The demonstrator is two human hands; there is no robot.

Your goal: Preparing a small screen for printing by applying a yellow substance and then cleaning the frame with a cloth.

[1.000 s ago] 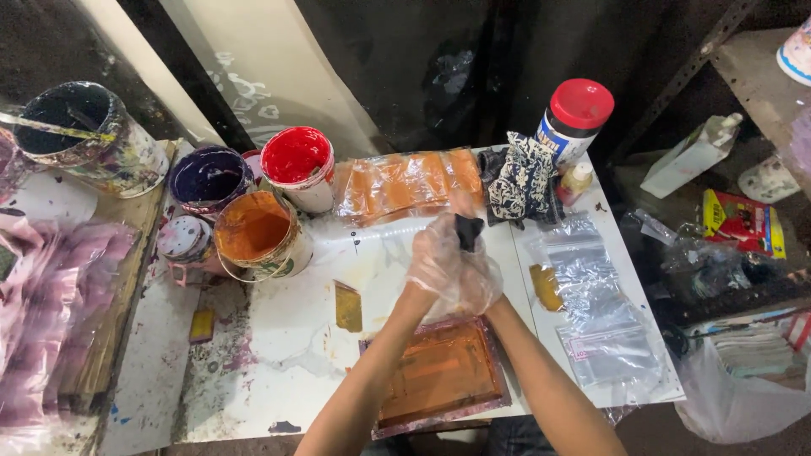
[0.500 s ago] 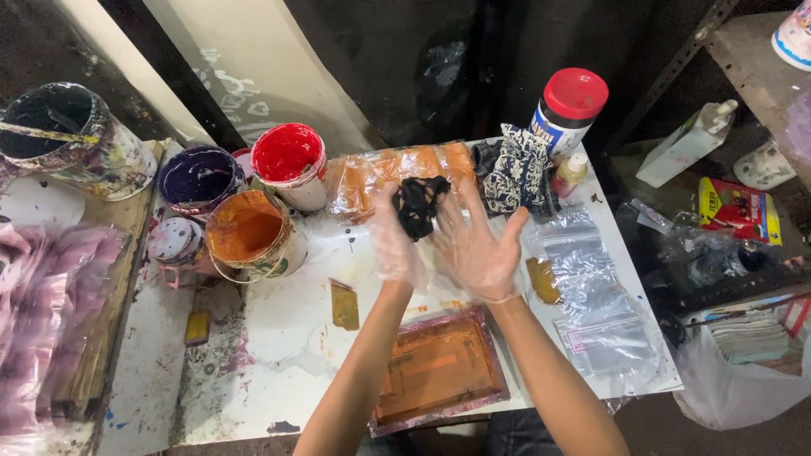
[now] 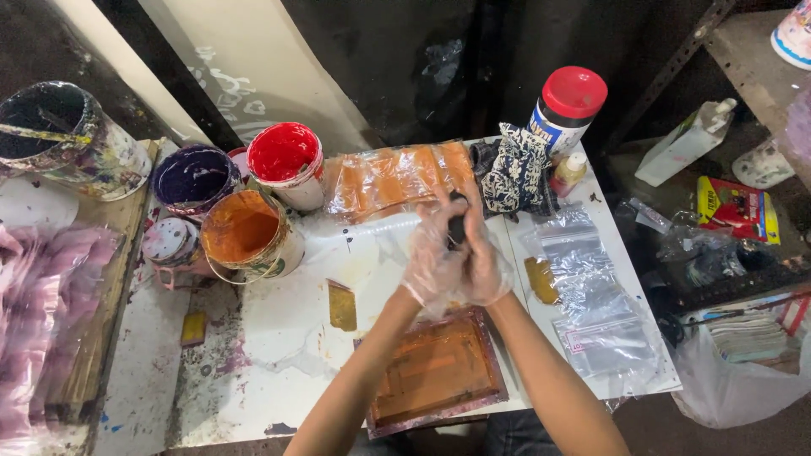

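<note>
My left hand (image 3: 432, 260) and my right hand (image 3: 487, 263), both in thin clear plastic gloves, are pressed together above the table's middle. Between them they grip a small black object (image 3: 457, 228), of which only the top shows. Just below the hands lies a small framed printing screen (image 3: 435, 371) stained orange, flat on the white paint-spattered table (image 3: 279, 338). An orange-smeared plastic sheet (image 3: 397, 179) lies just beyond the hands. A flat ochre scraper (image 3: 342, 306) rests to the left of my left forearm.
Open paint pots stand at the back left: red (image 3: 285, 162), dark purple (image 3: 194, 179), orange (image 3: 247, 232), and a dark bucket (image 3: 57, 135). A red-capped jar (image 3: 564, 110), a patterned cloth (image 3: 517, 169) and clear zip bags (image 3: 591, 304) are on the right. Pink plastic (image 3: 42, 295) lies far left.
My hands went from clasped together, to apart with the black object held up between them, and have now closed together around it again, a little lower and nearer the screen.
</note>
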